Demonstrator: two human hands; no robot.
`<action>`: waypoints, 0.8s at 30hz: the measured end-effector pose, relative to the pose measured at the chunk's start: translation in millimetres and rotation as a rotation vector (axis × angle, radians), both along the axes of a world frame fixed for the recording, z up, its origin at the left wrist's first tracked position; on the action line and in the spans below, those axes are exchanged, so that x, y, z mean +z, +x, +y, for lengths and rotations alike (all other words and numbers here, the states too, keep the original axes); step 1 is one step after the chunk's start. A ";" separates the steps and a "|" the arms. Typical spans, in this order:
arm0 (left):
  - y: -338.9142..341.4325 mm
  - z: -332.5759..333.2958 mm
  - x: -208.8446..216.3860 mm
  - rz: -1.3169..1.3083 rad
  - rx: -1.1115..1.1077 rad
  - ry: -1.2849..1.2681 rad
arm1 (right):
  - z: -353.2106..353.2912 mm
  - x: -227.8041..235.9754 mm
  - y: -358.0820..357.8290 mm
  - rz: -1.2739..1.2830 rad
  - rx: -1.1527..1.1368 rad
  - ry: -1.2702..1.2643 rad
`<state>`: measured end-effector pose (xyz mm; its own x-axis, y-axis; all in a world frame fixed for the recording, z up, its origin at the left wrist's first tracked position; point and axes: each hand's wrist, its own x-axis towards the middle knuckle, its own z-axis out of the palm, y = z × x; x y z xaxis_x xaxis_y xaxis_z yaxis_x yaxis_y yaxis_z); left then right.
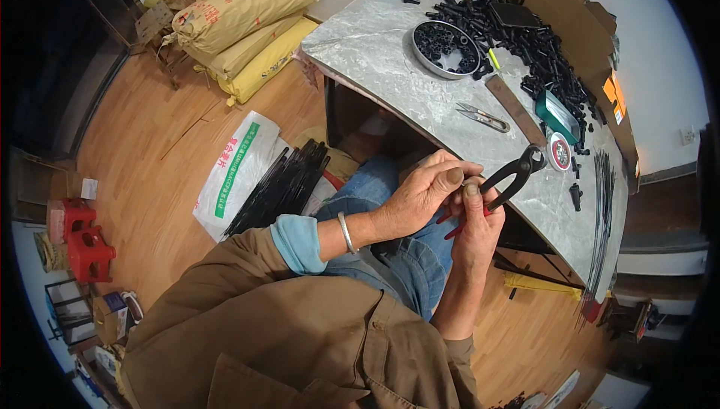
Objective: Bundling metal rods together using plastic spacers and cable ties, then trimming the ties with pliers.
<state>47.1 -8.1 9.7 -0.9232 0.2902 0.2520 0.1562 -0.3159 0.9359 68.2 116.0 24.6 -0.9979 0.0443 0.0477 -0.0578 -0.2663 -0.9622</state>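
In front of my lap, my right hand (477, 230) is wrapped round a pair of pincers (511, 181). The black jaws point up and to the right over the table edge, and red handle ends stick out below the fingers. My left hand (429, 193), a silver bangle on its wrist, meets the right thumb. Its fingers are bent together at the fingertips of the right hand; whatever they pinch there is hidden. Beyond the pincers' jaws, a small round dish (559, 151) with reddish bits stands on the grey marbled table (390, 71).
On the table are thread snips (484, 117), a flat brown bar (515, 109), a round tin (447, 73) of small black rings, a green box (559, 115), heaped black parts (525, 41) and thin black rods (602, 214). Black rods (281, 188) lie left of my knees; sacks (240, 15) stand behind.
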 end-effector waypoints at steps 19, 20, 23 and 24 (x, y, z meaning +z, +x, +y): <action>0.8 17.4 -33.0 0.141 0.196 0.037 | -3.0 -10.5 6.5 0.020 -0.169 0.225; -1.2 21.9 -40.6 0.225 0.227 -0.030 | 10.7 -18.8 6.1 -0.021 -0.147 0.255; 1.6 27.9 -23.6 0.131 0.080 0.075 | 18.9 -30.5 4.9 0.109 -0.211 0.242; 0.7 29.9 -27.7 0.186 0.145 0.092 | 19.4 -38.7 4.0 0.174 -0.315 0.413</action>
<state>47.8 21.8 -18.0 -0.8887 0.1264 0.4407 0.3727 -0.3607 0.8550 72.2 135.3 -14.1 -0.9150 0.2826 0.2880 -0.2418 0.1874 -0.9521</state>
